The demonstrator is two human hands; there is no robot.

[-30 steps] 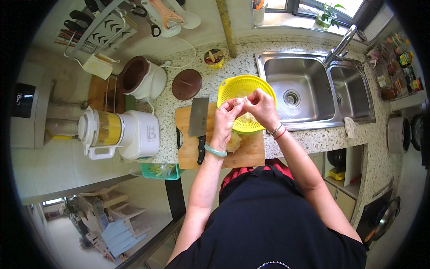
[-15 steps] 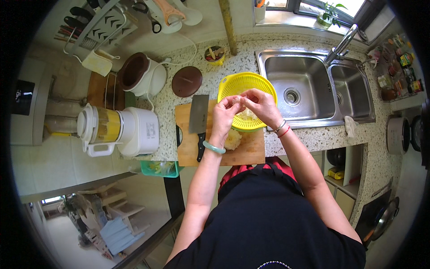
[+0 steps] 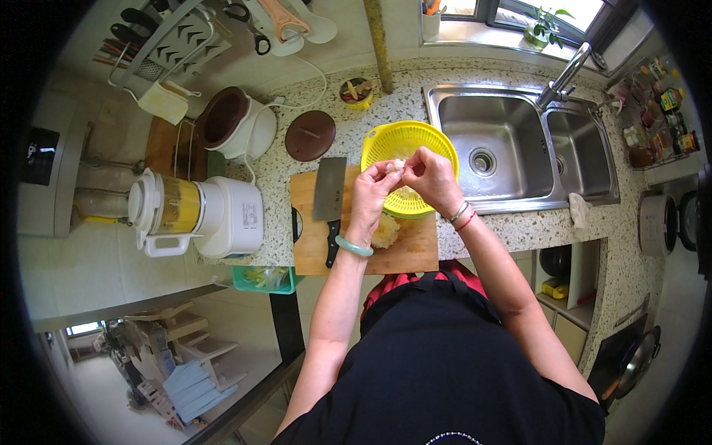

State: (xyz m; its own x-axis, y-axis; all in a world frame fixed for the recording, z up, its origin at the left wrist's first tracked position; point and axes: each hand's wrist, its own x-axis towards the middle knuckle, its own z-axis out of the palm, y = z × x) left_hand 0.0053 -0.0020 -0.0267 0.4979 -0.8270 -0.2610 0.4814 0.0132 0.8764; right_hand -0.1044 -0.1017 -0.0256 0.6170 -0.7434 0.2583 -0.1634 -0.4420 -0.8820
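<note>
Over the yellow colander [image 3: 377,135], both my hands meet at a small pale piece of white fungus [image 3: 396,165]. My left hand [image 3: 372,191] pinches it between thumb and fingers. Curled and pressed together, the fingers of my right hand [image 3: 436,182] pick at its right side. Pale bits lie in the colander, partly hidden by my hands. A larger frilly, yellowish-white clump [image 3: 386,232], which looks like the same fungus, rests on the wooden cutting board [image 3: 413,248] just below the colander. Left of my left wrist, a cleaver [image 3: 328,194] lies flat on the board.
A double steel sink [image 3: 493,126] with a faucet [image 3: 567,78] is at the right. To the left stand a white blender [image 3: 233,219], a white pot [image 3: 256,133] and its brown lid [image 3: 310,136]. A green bin [image 3: 252,280] hangs by the counter's front edge.
My right fingertips have drawn slightly to the right and curled in. More of the pale piece now shows in my left fingertips. The board, cleaver and colander stay put.
</note>
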